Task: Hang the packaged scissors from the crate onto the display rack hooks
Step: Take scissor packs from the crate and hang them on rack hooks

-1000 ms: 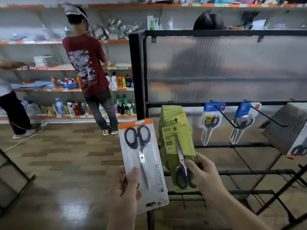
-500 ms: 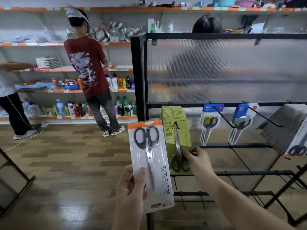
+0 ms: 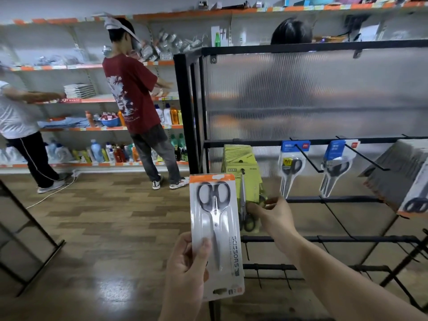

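At the rack [image 3: 347,199], the right hand [image 3: 272,215] is pinching a green pack [image 3: 252,188], apparently seating it. The left hand [image 3: 185,274] is gripping the next pack [image 3: 225,256].

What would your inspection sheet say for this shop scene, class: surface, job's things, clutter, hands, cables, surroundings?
Surface: black metal display rack, hooks partly filled.
Job's things: white-carded scissors pack with orange top; yellow-green carded scissors packs and blue-topped scissors packs on hooks.
Clutter: nothing seen.
Hands: left hand grips the white-carded pack; right hand pinches the front yellow-green pack.
Cables: white cable on the wooden floor.
Surroundings: stocked wall shelves, people nearby.
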The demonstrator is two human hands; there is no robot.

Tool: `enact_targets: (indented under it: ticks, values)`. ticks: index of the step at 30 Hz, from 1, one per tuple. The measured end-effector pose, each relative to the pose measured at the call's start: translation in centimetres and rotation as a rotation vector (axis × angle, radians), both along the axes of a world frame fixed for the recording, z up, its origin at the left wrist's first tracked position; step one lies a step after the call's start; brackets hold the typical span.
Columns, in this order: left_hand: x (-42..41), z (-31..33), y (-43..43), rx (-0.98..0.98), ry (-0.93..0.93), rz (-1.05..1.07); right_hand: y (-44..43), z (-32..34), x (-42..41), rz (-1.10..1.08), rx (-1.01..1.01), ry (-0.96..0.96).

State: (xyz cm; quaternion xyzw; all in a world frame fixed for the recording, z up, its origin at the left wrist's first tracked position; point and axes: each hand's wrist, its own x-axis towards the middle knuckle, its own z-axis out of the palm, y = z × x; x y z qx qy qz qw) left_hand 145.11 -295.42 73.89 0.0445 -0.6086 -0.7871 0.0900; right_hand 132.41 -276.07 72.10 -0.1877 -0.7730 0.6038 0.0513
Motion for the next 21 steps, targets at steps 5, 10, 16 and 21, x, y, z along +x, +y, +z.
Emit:
enact_targets:
  ticks: [5,10,16,21]
  values:
    - [0.3,0.8,4.1,-0.013,0.049,-0.039,4.5,1.7,3.0,0.144,0.181,0.053]
    - [0.5,1.3,12.0,-0.053,0.009,-0.04,13.8,3.7,7.9,0.302,0.739,0.028]
    - [1.1,1.3,23.9,-0.065,-0.098,-0.121,26.1,5.7,15.0,0.293,0.921,0.004]
    - [2.5,1.5,33.2,-0.131,-0.112,-0.244,34.3,5.1,19.1,0.268,0.862,0.02]
